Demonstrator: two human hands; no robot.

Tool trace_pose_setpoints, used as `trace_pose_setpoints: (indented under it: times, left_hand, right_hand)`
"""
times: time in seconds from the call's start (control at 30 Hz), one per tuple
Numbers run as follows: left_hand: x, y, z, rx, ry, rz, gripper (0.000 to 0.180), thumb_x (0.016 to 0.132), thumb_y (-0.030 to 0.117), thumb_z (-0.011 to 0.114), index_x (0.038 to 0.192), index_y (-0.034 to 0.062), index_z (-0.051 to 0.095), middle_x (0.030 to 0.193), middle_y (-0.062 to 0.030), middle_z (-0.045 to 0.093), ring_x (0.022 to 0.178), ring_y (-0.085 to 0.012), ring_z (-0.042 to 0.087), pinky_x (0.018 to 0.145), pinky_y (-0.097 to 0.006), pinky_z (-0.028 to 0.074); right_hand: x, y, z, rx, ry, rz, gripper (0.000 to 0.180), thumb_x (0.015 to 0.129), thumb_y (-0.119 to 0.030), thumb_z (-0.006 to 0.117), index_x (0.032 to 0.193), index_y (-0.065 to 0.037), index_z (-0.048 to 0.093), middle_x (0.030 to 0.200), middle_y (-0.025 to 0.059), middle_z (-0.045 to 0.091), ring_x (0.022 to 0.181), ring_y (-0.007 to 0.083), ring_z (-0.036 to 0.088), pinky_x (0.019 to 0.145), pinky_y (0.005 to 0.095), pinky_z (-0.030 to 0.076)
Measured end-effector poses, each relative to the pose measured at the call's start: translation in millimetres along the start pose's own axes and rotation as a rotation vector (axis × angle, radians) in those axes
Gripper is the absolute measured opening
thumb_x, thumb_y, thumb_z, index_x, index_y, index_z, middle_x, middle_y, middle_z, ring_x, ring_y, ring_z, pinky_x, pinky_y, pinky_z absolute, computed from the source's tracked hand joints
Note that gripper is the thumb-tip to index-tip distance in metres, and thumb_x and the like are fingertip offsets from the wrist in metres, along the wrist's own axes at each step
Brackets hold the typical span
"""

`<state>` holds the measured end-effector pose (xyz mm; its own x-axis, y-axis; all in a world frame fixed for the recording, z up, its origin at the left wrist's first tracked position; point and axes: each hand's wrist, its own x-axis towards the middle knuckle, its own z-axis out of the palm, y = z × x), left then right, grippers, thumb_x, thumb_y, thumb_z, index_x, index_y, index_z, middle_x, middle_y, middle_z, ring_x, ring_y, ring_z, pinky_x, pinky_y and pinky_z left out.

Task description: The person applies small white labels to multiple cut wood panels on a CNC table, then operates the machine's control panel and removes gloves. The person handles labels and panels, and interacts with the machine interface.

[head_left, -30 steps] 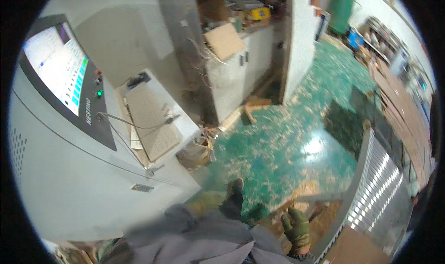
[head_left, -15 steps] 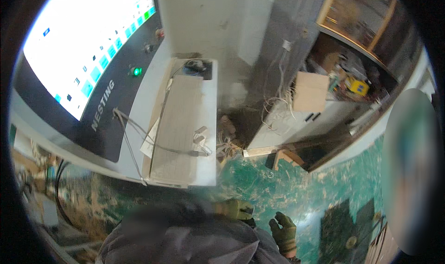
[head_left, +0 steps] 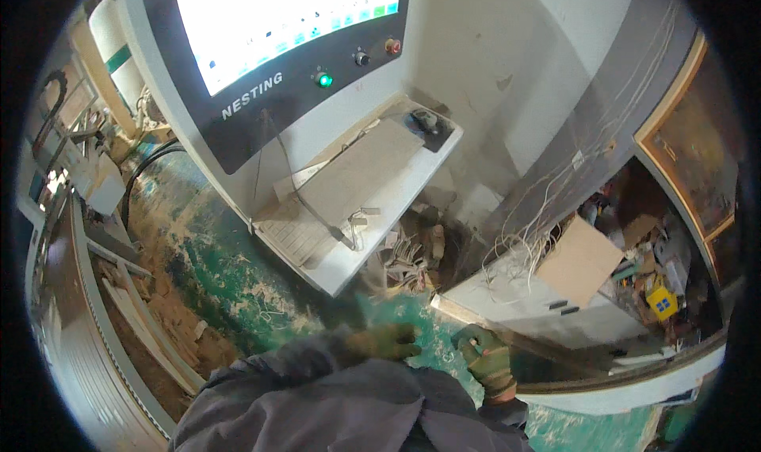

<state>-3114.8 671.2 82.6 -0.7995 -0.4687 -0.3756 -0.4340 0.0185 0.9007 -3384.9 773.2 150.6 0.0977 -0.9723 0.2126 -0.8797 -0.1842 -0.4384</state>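
Observation:
In front of my torso, low in the view, are both hands in dull green work gloves. My left hand (head_left: pixel 387 342) reaches rightward above the green floor with its fingers stretched and apart; I see nothing in it. My right hand (head_left: pixel 487 360) is raised a little to the right, fingers loosely bent, thumb and fingertips apart, with no object visible. Neither touches anything. Nearest is a white machine shelf (head_left: pixel 338 275) bearing a dusty keyboard (head_left: pixel 349 184), a cable with a plug (head_left: pixel 339 235) and a dark mouse (head_left: pixel 426 120).
Above the shelf, a control panel holds a bright screen (head_left: pixel 285 24), a lit green button (head_left: pixel 323 80) and a red knob (head_left: pixel 392 47). A cluttered cabinet (head_left: pixel 507 300) with a cardboard piece (head_left: pixel 580 260) and a yellow box (head_left: pixel 663 302) stands right. Long boards (head_left: pixel 87 317) lie left.
The view has swung left, so the machine sits farther right and the boards show. The blurred shape at the right edge is gone. My hands hover slightly higher in the picture.

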Motion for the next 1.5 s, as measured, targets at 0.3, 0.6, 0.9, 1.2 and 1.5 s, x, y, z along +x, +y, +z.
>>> trace_pose_setpoints:
  times: [0.3,0.6,0.9,1.2,1.5]
  left_hand:
    - [29.9,87.1,-62.0,0.191,0.405,0.613,0.030,0.098,0.029,0.069,0.119,0.0068,0.071,0.106,-0.0131,0.074,0.094,-0.0235,0.072,0.083,-0.035,0.058]
    - [96.5,190.6,-126.1,0.606,0.765,0.442,0.051,0.092,0.033,0.070,0.135,0.0083,0.058,0.125,-0.0208,0.064,0.116,-0.0404,0.060,0.097,-0.049,0.050]
    - [295.9,216.4,-194.3,0.884,1.086,0.180,0.071,0.082,0.038,0.072,0.142,0.0045,0.052,0.144,-0.0211,0.051,0.136,-0.0415,0.044,0.113,-0.055,0.037]
    - [399.8,200.8,-236.2,0.905,1.165,0.118,0.067,0.088,0.033,0.068,0.146,0.0051,0.049,0.148,-0.0215,0.049,0.141,-0.0421,0.040,0.120,-0.054,0.030]
    - [380.9,257.0,-243.9,0.941,1.073,0.048,0.073,0.084,0.033,0.071,0.146,0.0011,0.048,0.149,-0.0208,0.049,0.142,-0.0406,0.040,0.116,-0.052,0.033]
  right_hand:
    - [114.1,8.9,0.3,0.380,-0.120,-0.048,0.037,0.093,-0.028,0.071,0.123,-0.007,0.067,0.106,0.0197,0.072,0.095,0.0377,0.071,0.081,0.0444,0.057]
    - [255.3,48.3,-39.4,0.358,0.325,-0.145,0.030,0.092,-0.013,0.071,0.121,-0.004,0.068,0.106,0.0180,0.073,0.098,0.0345,0.071,0.083,0.0416,0.057]
    - [423.8,111.0,-153.0,0.515,0.545,-0.197,0.035,0.091,-0.021,0.072,0.121,-0.003,0.068,0.109,0.0166,0.071,0.094,0.0307,0.069,0.083,0.0397,0.055]
    - [556.3,157.7,-144.6,0.348,0.216,-0.207,0.060,0.082,-0.037,0.079,0.132,-0.007,0.062,0.125,0.0206,0.064,0.118,0.0429,0.058,0.101,0.0517,0.047]
    - [620.9,189.7,-83.5,0.098,0.026,-0.218,0.079,0.078,-0.057,0.074,0.141,-0.014,0.056,0.140,0.0217,0.055,0.136,0.0463,0.044,0.110,0.0565,0.040]
